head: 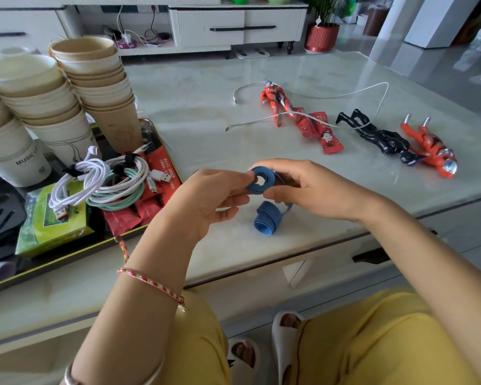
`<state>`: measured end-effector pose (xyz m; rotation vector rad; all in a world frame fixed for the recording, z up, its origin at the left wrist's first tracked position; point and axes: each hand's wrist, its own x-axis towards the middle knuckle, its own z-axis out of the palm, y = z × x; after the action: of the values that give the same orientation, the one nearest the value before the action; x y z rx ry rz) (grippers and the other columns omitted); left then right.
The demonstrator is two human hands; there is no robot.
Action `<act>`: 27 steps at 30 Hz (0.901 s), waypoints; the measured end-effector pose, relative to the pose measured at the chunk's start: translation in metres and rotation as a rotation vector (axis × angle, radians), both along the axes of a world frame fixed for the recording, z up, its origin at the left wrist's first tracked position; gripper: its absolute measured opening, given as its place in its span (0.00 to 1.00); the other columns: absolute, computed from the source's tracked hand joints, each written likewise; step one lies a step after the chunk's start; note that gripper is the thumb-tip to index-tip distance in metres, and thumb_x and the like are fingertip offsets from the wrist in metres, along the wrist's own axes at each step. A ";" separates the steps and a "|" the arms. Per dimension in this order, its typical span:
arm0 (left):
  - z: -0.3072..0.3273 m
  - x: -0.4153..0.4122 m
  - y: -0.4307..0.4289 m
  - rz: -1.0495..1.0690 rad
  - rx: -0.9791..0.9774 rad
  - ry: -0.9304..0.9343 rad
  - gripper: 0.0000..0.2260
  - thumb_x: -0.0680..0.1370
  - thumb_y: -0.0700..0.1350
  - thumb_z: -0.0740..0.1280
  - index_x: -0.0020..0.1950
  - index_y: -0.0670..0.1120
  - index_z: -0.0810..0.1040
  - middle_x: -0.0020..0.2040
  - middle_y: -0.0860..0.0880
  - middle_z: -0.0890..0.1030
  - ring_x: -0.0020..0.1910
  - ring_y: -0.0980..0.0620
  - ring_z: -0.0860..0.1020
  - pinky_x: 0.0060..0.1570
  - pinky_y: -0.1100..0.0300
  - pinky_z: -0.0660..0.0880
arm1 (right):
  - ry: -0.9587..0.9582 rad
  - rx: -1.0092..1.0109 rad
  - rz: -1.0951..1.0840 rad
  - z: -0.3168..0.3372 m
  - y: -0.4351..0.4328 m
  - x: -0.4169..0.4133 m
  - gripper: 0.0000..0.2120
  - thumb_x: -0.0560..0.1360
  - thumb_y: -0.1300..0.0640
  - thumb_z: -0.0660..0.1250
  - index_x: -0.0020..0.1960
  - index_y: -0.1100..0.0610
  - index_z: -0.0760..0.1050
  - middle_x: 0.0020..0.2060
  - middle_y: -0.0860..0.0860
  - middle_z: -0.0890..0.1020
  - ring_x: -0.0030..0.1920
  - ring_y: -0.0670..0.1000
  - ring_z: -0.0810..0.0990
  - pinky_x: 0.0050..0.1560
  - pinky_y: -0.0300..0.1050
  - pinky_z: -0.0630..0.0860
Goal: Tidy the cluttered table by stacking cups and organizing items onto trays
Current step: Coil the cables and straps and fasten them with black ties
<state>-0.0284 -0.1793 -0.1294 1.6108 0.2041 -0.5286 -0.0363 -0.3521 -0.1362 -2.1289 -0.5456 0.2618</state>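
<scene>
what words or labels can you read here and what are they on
"MUSIC", further letters cut off: front white cup.
Red packets in the tray: white print, too blurred to read.
Green box: print too small to read.
Red packets on the table: print too blurred.

White cup [20, 159]: "MUSIC"; packet print illegible.

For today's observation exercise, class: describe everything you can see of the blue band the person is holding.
The blue band is a flat, matte strip, perhaps rubbery. Its upper part is wound into a tight coil with an open centre, held above the table. The left hand pinches the coil's left side; the right hand holds its right with curled fingers. A thin stretch drops to a second, looser roll lying on the table near its front edge.
</scene>
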 end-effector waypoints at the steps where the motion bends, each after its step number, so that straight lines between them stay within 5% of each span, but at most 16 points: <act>1: -0.001 0.000 0.001 -0.009 0.010 -0.008 0.04 0.74 0.45 0.69 0.44 0.45 0.80 0.40 0.49 0.82 0.37 0.54 0.78 0.36 0.62 0.72 | 0.012 0.010 0.007 0.001 0.000 0.000 0.11 0.77 0.62 0.64 0.56 0.49 0.74 0.45 0.56 0.77 0.41 0.52 0.71 0.44 0.45 0.71; 5: -0.003 0.002 0.002 -0.023 0.036 -0.040 0.04 0.73 0.45 0.71 0.44 0.46 0.81 0.40 0.50 0.82 0.39 0.54 0.77 0.39 0.61 0.72 | 0.046 0.081 -0.040 -0.001 0.001 -0.001 0.18 0.77 0.65 0.62 0.56 0.43 0.71 0.46 0.51 0.78 0.37 0.41 0.74 0.42 0.37 0.75; 11: -0.002 0.002 -0.002 0.126 -0.157 -0.009 0.04 0.73 0.43 0.71 0.42 0.43 0.81 0.36 0.48 0.81 0.32 0.57 0.75 0.31 0.67 0.71 | 0.029 0.243 -0.218 -0.003 0.015 -0.003 0.18 0.77 0.66 0.60 0.63 0.50 0.70 0.35 0.47 0.74 0.30 0.41 0.73 0.33 0.34 0.72; 16: 0.002 -0.003 -0.011 0.174 -0.366 0.070 0.04 0.74 0.42 0.69 0.43 0.42 0.78 0.33 0.49 0.79 0.28 0.57 0.74 0.28 0.68 0.72 | -0.134 0.255 -0.338 -0.010 0.031 -0.006 0.19 0.73 0.61 0.69 0.62 0.53 0.69 0.41 0.41 0.76 0.39 0.39 0.73 0.41 0.31 0.70; 21: 0.004 -0.004 -0.006 0.008 -0.265 0.069 0.04 0.74 0.44 0.66 0.46 0.45 0.79 0.34 0.49 0.81 0.34 0.54 0.79 0.40 0.61 0.72 | -0.120 0.099 -0.216 0.002 0.022 -0.004 0.12 0.73 0.61 0.69 0.55 0.57 0.74 0.43 0.47 0.78 0.41 0.46 0.75 0.44 0.40 0.72; 27: -0.002 -0.001 0.000 -0.059 -0.093 -0.054 0.08 0.73 0.49 0.70 0.43 0.45 0.82 0.36 0.51 0.82 0.34 0.56 0.77 0.34 0.65 0.72 | -0.059 0.057 -0.114 0.009 0.012 -0.007 0.14 0.70 0.60 0.72 0.54 0.57 0.76 0.46 0.51 0.80 0.43 0.47 0.75 0.46 0.45 0.73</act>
<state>-0.0299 -0.1792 -0.1313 1.5417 0.0904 -0.5321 -0.0434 -0.3403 -0.1275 -2.1094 -0.4585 0.1182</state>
